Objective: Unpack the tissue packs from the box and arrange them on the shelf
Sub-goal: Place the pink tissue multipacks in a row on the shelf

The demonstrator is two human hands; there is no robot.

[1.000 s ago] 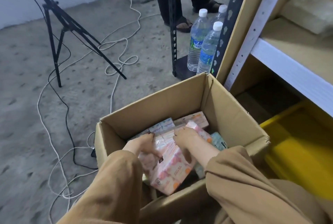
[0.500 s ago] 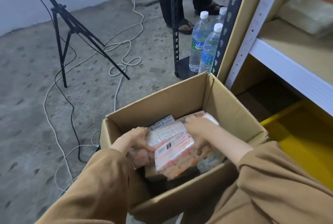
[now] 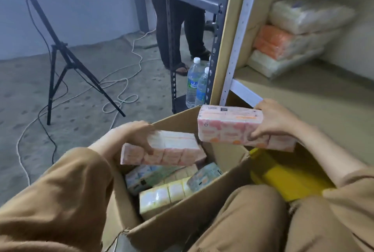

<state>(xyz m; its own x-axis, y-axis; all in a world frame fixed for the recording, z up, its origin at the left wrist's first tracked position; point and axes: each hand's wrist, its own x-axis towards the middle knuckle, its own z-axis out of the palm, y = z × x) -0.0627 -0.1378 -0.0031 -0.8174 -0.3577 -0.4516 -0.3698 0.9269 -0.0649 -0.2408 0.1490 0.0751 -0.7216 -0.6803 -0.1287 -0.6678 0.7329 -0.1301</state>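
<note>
An open cardboard box [image 3: 182, 225] stands on the floor in front of me, with several tissue packs [image 3: 162, 189] lying inside. My left hand [image 3: 135, 134] grips a pink tissue pack [image 3: 170, 150] just above the box's left side. My right hand [image 3: 275, 122] holds another pink tissue pack [image 3: 228, 128] higher, over the box's far right corner near the shelf edge. The wooden shelf board [image 3: 303, 97] lies to the right, with three tissue packs stacked [image 3: 291, 41] at its back.
A yellow bin [image 3: 283, 178] sits under the shelf board, right of the box. Two water bottles [image 3: 194, 83] stand by the dark rack post [image 3: 172, 49]. A person's legs [image 3: 174, 28] are behind it. A tripod [image 3: 64, 63] and loose cables [image 3: 121, 89] cross the floor at left.
Both hands have come up out of the box, each with a pink pack. The right one rose toward the shelf. The view tilted up, showing the stacked packs.
</note>
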